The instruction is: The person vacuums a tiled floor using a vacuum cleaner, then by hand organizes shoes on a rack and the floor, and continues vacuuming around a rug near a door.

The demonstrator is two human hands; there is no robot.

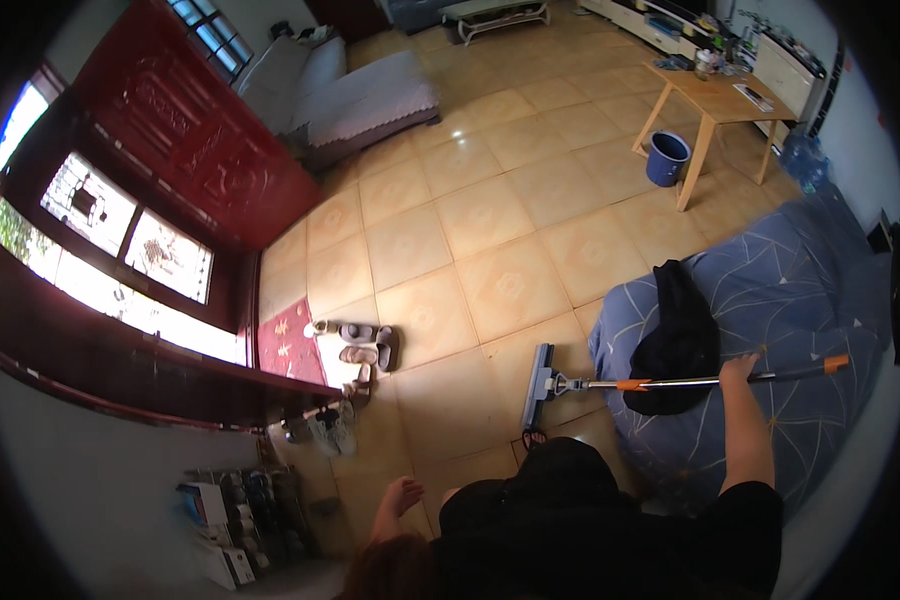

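Seemingly, a silver-poled, flat-headed grey mop (685, 382) is being positioned, gripped by the right hand (738, 368); its next move calls for steady guidance. The left hand (403, 495) looks empty, fingers loosely relaxed.

Around your left hand (403, 493) there is free air, with open tiles (470, 280) ahead of it; slippers (358, 354) and the red door (190, 120) limit the left, boxes (208, 505) the lower left. To your right, the mop (670, 383), held in your right hand (738, 370), bars the way sideways, backed by the blue-covered furniture (770, 280). Farther ahead, a bucket (667, 160) and wooden table (698, 155) block the right side.
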